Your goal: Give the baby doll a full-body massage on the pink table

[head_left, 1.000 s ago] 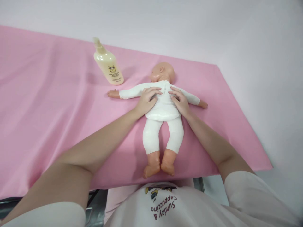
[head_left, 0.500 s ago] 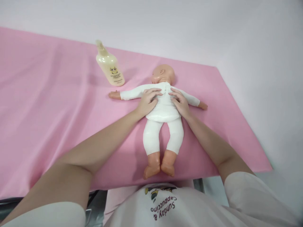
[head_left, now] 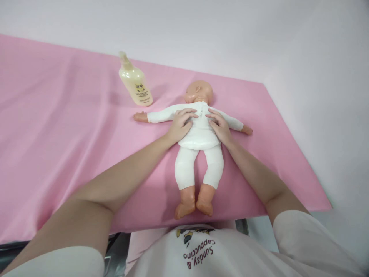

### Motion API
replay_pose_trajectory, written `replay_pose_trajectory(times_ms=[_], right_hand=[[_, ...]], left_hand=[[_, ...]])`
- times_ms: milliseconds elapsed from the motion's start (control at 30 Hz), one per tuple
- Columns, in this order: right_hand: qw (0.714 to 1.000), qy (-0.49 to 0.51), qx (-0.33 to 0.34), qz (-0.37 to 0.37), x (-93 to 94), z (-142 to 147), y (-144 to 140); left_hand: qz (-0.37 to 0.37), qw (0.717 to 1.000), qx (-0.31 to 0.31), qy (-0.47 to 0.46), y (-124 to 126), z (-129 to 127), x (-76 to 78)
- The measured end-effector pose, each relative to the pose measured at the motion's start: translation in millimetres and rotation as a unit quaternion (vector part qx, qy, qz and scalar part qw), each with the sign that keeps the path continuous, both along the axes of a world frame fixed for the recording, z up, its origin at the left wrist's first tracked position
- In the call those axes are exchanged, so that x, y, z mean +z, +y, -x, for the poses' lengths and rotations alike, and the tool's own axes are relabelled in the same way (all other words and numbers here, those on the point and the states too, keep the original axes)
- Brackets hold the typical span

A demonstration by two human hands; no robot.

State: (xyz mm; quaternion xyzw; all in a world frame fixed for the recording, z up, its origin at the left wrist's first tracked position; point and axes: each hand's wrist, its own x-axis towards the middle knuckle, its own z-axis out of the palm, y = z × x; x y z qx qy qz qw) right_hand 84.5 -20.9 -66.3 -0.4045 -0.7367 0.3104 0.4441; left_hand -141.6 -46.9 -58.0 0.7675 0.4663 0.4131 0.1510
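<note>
A baby doll point(head_left: 199, 132) in a white suit lies face down, its head turned to the left, arms spread and feet toward me. My left hand point(head_left: 181, 125) rests on the left side of its upper back, fingers spread and pointing inward. On the right side of the back lies my right hand point(head_left: 219, 125), its fingers likewise apart. Both hands touch the white cloth without gripping anything. A narrow strip of the doll's back shows between my fingertips.
A cream-coloured pump bottle point(head_left: 136, 86) with a cartoon label stands left of the doll's head. Pink cloth point(head_left: 72, 115) covers the table, with folds at the left. A pale wall point(head_left: 201, 34) rises behind the table's far edge.
The whole view has shifted very slightly, with the bottle and doll a few pixels lower. My hands keep their places on the doll's back.
</note>
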Motion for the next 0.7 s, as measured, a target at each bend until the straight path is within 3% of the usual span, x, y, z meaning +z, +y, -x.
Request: replay_pose_trajectory(times_ms=[700], right_hand=[[1.0,0.018,-0.011,-0.011,-0.1,3.0,-0.9]], left_hand=[[-0.003,1.0,0.006,0.002,-1.1,0.0,0.0]])
